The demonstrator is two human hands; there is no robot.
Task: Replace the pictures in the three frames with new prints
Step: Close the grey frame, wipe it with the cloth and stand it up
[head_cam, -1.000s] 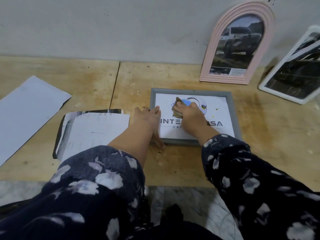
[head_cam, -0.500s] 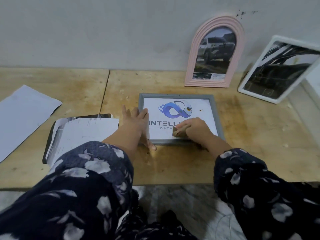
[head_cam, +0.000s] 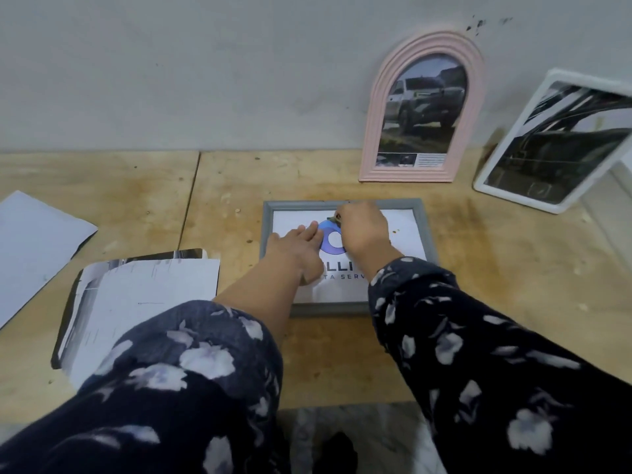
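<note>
Nearest, two arms in dark flowered sleeves reach out over a worn wooden table [head_cam: 478,268]. On the near left of the table a stack of loose prints [head_cam: 136,302] lies flat, a white sheet on top of a darker photo whose edge shows round it. Farther left, a separate white sheet [head_cam: 34,241] lies at an angle, well apart from the frames.

In the middle a grey frame [head_cam: 425,227] lies flat, face up, holding a white print with a blue ring logo [head_cam: 330,246] and part of some lettering. The left hand [head_cam: 294,251] rests on the left part of this print, fingers straight and flat, pressing down, holding nothing. The right hand [head_cam: 364,230] sits at the far edge of the print, fingers curled, pinching a small brownish cloth [head_cam: 333,218] against the surface; only a corner of the cloth shows.

At the far side, a pink arched frame [head_cam: 372,131] stands leaning against the grey wall [head_cam: 171,80], with a photo of a pickup truck in it. To its right a white rectangular frame [head_cam: 513,196] leans tilted, showing a dark picture too unclear to make out
</note>
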